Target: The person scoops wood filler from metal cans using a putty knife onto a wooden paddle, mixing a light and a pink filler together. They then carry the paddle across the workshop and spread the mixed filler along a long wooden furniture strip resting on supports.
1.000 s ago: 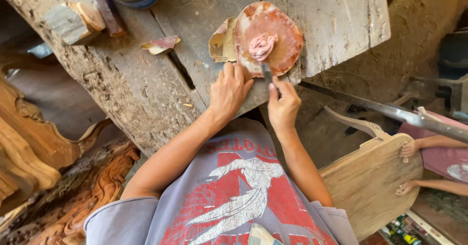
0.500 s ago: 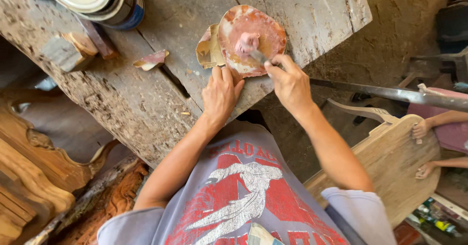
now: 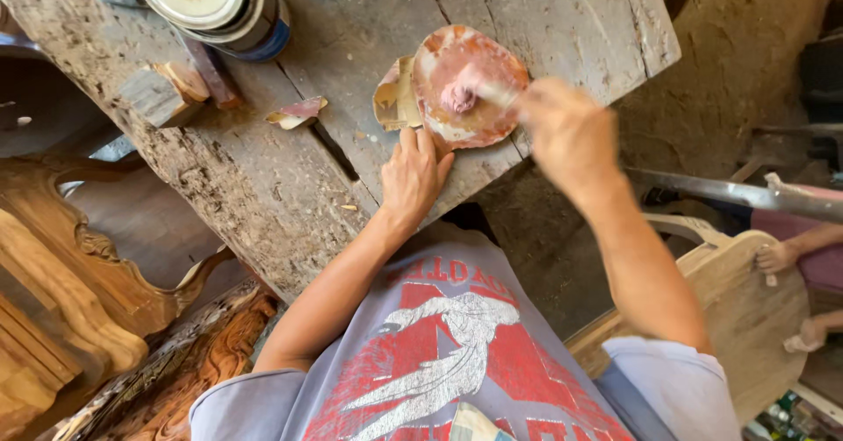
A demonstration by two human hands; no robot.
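A round stained lid (image 3: 457,121) lies on the worn wooden workbench (image 3: 290,186), smeared reddish-brown, with a lump of pink putty (image 3: 458,97) on it. My right hand (image 3: 566,129), blurred by motion, grips a small scraper tool (image 3: 493,93) whose tip is in the putty. My left hand (image 3: 413,176) lies flat on the bench, fingertips touching the lid's near edge. A tan scrap (image 3: 391,99) sticks out beside the lid on its left.
Stacked paint cans (image 3: 219,7) stand at the bench's far left, near small wood blocks (image 3: 167,90) and a stained chip (image 3: 299,112). Carved wooden furniture pieces (image 3: 79,274) lie at left. At right another person's hand (image 3: 777,257) rests on a plain wooden panel (image 3: 746,318).
My right hand has lifted off the lid's edge, swung right and now works the scraper in the putty. The view has shifted, bringing the paint cans into sight.
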